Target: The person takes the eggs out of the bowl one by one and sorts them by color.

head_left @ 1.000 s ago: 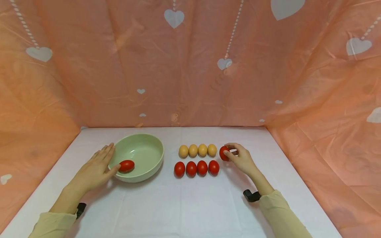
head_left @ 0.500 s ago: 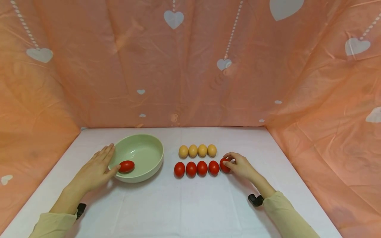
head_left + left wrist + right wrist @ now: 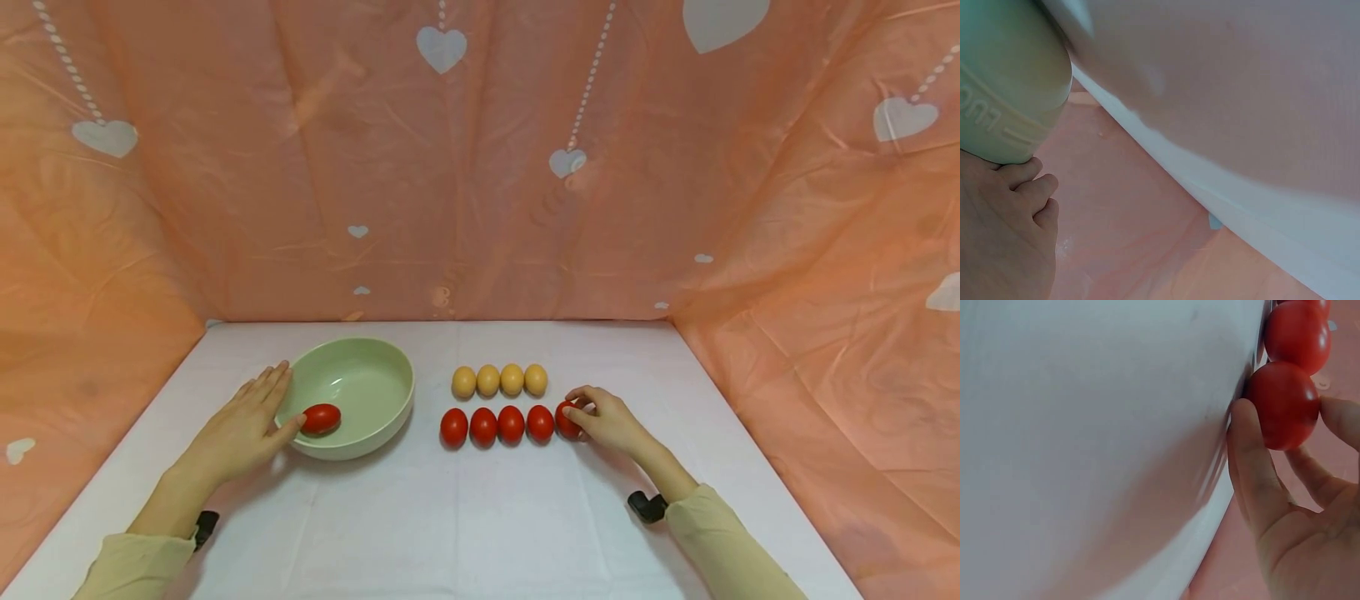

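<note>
A pale green bowl (image 3: 378, 408) stands on the left of the table, with one red egg (image 3: 322, 419) lying inside near its front left wall. My left hand (image 3: 238, 425) rests against the bowl's left side, fingers fairly straight and thumb at the rim; the left wrist view shows the fingers (image 3: 1040, 190) touching the outer wall by raised lettering. On the right, my right hand (image 3: 611, 423) pinches a red egg (image 3: 1284, 406) at the right end of a row of red eggs (image 3: 512, 425). This egg touches its neighbour (image 3: 1297, 337).
Behind the red row sits a row of several yellow eggs (image 3: 512, 380). A white cloth (image 3: 450, 525) covers the table. Orange curtains (image 3: 480, 208) with pale hearts hang behind it and at both sides.
My right hand has brought its red egg towards me, from beside the yellow row down to the right end of the red row. The left hand stays against the bowl.
</note>
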Demonstrator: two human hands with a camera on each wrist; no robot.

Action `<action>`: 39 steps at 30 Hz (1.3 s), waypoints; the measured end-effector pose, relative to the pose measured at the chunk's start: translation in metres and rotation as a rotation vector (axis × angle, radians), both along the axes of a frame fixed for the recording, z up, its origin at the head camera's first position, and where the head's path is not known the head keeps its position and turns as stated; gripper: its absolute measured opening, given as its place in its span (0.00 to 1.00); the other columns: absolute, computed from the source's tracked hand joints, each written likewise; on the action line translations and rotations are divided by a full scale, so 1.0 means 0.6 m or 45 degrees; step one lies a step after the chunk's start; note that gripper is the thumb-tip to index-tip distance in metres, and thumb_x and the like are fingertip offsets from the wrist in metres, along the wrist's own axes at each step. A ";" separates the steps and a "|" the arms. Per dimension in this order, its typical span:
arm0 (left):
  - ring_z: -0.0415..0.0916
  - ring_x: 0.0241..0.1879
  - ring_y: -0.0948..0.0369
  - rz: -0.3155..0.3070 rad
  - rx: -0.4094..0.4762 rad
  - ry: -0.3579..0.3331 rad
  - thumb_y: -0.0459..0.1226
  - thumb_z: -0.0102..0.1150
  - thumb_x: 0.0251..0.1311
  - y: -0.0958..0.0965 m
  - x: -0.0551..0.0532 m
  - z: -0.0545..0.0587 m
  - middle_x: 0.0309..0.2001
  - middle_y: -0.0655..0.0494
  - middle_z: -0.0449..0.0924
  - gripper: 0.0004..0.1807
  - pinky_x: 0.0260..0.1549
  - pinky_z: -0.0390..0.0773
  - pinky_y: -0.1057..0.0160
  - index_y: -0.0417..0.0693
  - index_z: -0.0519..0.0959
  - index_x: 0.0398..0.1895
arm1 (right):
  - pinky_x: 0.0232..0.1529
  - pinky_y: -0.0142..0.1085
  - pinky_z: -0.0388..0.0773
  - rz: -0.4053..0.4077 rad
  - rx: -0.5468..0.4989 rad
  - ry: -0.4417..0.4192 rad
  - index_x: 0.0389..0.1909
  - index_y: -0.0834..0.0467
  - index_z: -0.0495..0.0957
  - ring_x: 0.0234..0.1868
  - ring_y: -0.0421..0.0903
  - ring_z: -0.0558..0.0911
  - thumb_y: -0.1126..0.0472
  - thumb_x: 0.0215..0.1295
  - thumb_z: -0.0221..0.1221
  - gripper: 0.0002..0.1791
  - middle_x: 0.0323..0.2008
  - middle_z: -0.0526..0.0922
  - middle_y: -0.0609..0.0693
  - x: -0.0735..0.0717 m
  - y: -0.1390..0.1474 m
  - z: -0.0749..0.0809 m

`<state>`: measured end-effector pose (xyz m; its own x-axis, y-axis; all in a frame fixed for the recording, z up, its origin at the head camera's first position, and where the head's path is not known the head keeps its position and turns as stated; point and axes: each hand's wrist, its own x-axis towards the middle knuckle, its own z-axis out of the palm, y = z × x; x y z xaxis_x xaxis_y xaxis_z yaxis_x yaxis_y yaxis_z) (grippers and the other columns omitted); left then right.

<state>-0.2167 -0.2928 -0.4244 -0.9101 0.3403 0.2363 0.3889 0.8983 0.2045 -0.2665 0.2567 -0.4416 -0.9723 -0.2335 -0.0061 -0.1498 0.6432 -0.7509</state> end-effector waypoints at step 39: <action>0.53 0.76 0.31 -0.011 0.016 0.031 0.51 0.55 0.74 -0.003 -0.001 -0.003 0.79 0.29 0.53 0.45 0.77 0.52 0.38 0.25 0.55 0.78 | 0.62 0.51 0.80 0.363 -0.069 0.474 0.62 0.62 0.78 0.59 0.58 0.79 0.60 0.73 0.62 0.20 0.61 0.79 0.57 -0.036 -0.239 0.096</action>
